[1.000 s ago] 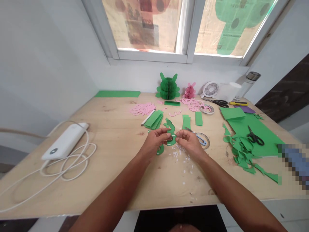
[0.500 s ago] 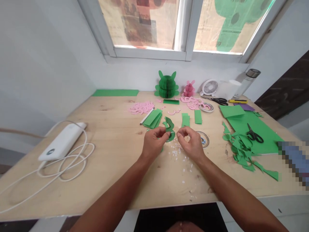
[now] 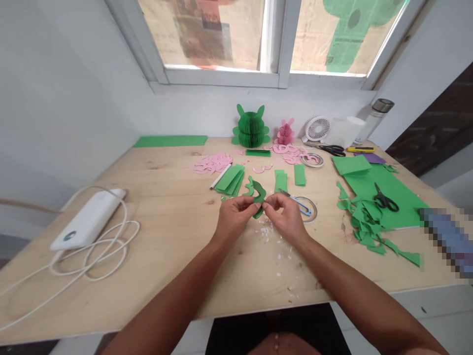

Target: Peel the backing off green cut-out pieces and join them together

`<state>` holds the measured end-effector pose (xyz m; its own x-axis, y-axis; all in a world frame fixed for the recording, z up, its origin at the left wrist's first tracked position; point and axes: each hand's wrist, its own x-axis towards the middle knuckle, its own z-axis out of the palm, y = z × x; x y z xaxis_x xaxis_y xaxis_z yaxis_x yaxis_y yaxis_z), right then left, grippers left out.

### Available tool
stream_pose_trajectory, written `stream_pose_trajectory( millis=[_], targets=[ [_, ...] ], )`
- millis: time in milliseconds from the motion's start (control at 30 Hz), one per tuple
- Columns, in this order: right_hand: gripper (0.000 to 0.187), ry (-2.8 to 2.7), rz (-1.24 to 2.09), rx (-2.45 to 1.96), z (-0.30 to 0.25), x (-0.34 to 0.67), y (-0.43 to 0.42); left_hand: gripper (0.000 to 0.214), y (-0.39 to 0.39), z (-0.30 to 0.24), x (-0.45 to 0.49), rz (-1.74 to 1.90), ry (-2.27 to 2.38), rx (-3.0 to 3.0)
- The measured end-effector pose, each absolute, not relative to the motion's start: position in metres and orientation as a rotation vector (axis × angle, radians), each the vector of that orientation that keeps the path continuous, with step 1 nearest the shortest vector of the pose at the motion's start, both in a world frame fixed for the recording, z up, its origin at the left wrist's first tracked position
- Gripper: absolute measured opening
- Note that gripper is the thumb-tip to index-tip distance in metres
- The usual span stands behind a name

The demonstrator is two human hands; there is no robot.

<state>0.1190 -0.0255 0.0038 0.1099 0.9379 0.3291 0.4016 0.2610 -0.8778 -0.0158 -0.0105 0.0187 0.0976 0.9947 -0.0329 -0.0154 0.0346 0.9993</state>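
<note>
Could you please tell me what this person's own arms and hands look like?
The left hand and right hand are bare, without gloves. No sleeve covers the left forearm or right forearm. No watch, bracelet or ring can be made out.

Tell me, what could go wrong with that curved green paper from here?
The curved green paper, held in the left hand with the right hand at its edge, might crease or tear. The blue-handled tool beside the right hand could get bumped. White scraps below might cling to the fingers.
</note>
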Motion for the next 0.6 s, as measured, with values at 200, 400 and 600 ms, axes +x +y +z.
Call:
stream_pose_trajectory(
  millis=[200,400,600],
  targets=[
    [0.007,-1.419,0.678,-1.339,0.0044,0.1180,-0.0258,0.016,-0.0107,0.0171,-0.0158,1.119,1.131,1.198],
    [0.006,-1.424,0.676,-1.351,0.0043,0.1186,-0.0250,0.019,-0.0071,0.0117,-0.0170,1.101,1.112,1.185],
    [0.006,-1.414,0.680,-1.350,0.0059,0.1178,-0.0256,0.021,-0.0063,0.0108,-0.0173,1.097,1.097,1.175]
  ],
)
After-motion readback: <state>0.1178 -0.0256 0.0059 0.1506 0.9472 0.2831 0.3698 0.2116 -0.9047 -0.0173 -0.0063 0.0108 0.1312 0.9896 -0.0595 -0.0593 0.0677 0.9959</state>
